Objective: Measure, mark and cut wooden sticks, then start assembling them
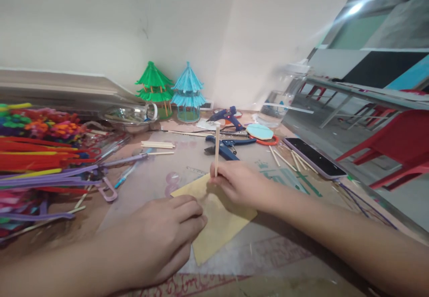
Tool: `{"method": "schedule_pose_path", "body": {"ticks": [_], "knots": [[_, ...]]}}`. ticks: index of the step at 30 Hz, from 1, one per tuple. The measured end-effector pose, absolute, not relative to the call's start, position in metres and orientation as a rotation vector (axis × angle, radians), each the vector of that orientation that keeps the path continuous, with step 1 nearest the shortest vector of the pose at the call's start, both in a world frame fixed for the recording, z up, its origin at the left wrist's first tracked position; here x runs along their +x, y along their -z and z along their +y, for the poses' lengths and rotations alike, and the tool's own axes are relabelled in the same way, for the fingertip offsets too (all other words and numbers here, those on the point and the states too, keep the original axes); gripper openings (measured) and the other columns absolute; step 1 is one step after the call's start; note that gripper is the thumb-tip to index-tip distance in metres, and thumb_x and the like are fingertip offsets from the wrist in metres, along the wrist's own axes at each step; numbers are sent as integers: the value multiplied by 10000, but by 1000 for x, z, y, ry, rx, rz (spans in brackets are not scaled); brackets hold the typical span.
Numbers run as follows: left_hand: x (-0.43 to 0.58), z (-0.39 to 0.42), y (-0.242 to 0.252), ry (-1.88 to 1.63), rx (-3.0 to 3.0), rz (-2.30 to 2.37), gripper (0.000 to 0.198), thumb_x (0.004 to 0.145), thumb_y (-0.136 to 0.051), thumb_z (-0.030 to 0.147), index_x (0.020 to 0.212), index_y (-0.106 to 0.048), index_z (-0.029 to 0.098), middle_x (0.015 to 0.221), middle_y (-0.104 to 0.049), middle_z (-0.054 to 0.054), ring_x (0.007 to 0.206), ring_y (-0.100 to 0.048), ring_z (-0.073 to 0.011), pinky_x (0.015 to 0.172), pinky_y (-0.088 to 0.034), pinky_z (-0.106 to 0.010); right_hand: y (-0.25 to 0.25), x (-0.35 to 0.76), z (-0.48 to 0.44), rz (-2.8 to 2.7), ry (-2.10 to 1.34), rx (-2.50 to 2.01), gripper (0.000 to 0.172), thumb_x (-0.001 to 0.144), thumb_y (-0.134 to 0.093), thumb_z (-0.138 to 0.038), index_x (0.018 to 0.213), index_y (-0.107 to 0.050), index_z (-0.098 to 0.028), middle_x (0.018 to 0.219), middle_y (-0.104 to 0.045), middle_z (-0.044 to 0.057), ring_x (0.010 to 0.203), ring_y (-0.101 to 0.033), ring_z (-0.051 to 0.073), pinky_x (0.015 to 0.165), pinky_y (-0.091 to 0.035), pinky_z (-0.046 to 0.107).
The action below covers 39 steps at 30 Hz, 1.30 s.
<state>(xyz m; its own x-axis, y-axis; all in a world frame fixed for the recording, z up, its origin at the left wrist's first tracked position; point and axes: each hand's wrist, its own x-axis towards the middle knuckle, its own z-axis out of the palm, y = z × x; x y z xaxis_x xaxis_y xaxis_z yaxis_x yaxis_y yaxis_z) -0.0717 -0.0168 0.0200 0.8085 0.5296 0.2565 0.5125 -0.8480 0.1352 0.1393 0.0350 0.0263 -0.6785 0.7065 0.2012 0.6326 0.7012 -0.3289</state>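
Note:
Between the thumb and fingers of my right hand (234, 183) a thin wooden stick (217, 147) is pinched, standing upright. Below it a yellow square of paper (214, 239) lies at an angle on a clear sheet over the table. My left hand (167, 230) is closed, its curled fingers at the paper's left edge; the fingertips are partly hidden. Just beyond my hands lie blue-handled cutting pliers (229, 147). Whether the stick's lower end touches the paper is hidden by my right hand.
Colourful pipe cleaners (43, 167) heap on the left. Behind stand a green tiered model (154, 89), a blue one (188, 93), a metal bowl (129, 117) and a blue glue gun (228, 117). Loose sticks (157, 145), a phone (314, 157) and a clear jug (281, 95) surround the work area.

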Motion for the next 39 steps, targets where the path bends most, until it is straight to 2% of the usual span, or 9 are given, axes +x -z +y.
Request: {"method": "schedule_pose_path", "body": {"ticks": [4, 7, 10, 13, 16, 22, 28, 32, 39], "knots": [[-73, -17, -20, -367, 2928, 797, 311, 828, -477, 133, 1080, -642, 211, 969, -675, -74, 914, -632, -212, 800, -541, -318, -24, 138, 32, -2718, -537, -820, 92, 860, -534, -164, 797, -602, -166, 744, -654, 34, 683, -567, 147, 599, -357, 231], [-73, -15, -22, -377, 2887, 794, 307, 837, -477, 136, 1078, -654, 209, 980, -680, -80, 920, -635, -210, 801, -534, -315, -20, 139, 40, -2467, -531, -1038, 130, 850, -538, -183, 721, -553, -174, 644, -592, 13, 609, -514, 139, 574, -336, 246], [-72, -10, -28, -402, 2754, 810, 258, 878, -468, 173, 1017, -682, 212, 978, -696, -67, 888, -650, -187, 785, -522, -295, -19, 138, 50, -1974, -1094, -952, 145, 854, -573, -272, 741, -519, -198, 602, -574, -25, 554, -514, 118, 553, -380, 234], [-71, -4, -35, -496, 2479, 941, 220, 923, -472, 248, 946, -688, 215, 938, -721, -32, 851, -662, -160, 768, -509, -274, -24, 132, 48, -1427, -1685, -626, 267, 812, -684, -413, 781, -511, -212, 630, -635, -34, 538, -560, 97, 551, -440, 217], [-71, -2, -41, -698, 2185, 1037, 207, 941, -483, 297, 918, -674, 220, 903, -721, -7, 851, -657, -145, 780, -501, -263, -25, 125, 38, -1183, -1969, -443, 317, 750, -779, -403, 778, -535, -203, 677, -697, -24, 537, -596, 81, 545, -463, 197], [-70, -4, -44, -866, 2067, 1027, 138, 905, -569, 283, 837, -680, 236, 879, -706, 18, 854, -642, -139, 815, -502, -288, -18, 120, 30, -1097, -2064, -444, 258, 718, -820, -332, 791, -630, -174, 707, -729, -8, 566, -623, 72, 576, -495, 186], [-70, -6, -43, -920, 2033, 1019, 137, 889, -572, 255, 794, -667, 223, 855, -695, -4, 832, -637, -153, 798, -524, -323, -16, 120, 31, -1098, -2102, -474, 265, 698, -836, -341, 777, -650, -170, 701, -712, -11, 593, -624, 80, 622, -510, 211], [-71, -6, -41, -921, 2021, 1024, 102, 878, -596, 234, 801, -663, 230, 867, -691, 17, 846, -631, -135, 814, -502, -297, -15, 120, 31, -1099, -2132, -415, 246, 723, -822, -326, 792, -648, -167, 695, -704, -17, 607, -628, 72, 625, -508, 198], [-71, -6, -46, -829, 2063, 946, 247, 958, -454, 264, 829, -657, 209, 881, -689, -7, 855, -623, -137, 808, -479, -283, -10, 118, 30, -1158, -2048, -416, 270, 737, -806, -374, 817, -646, -171, 688, -707, -12, 581, -632, 87, 576, -518, 215]]}}
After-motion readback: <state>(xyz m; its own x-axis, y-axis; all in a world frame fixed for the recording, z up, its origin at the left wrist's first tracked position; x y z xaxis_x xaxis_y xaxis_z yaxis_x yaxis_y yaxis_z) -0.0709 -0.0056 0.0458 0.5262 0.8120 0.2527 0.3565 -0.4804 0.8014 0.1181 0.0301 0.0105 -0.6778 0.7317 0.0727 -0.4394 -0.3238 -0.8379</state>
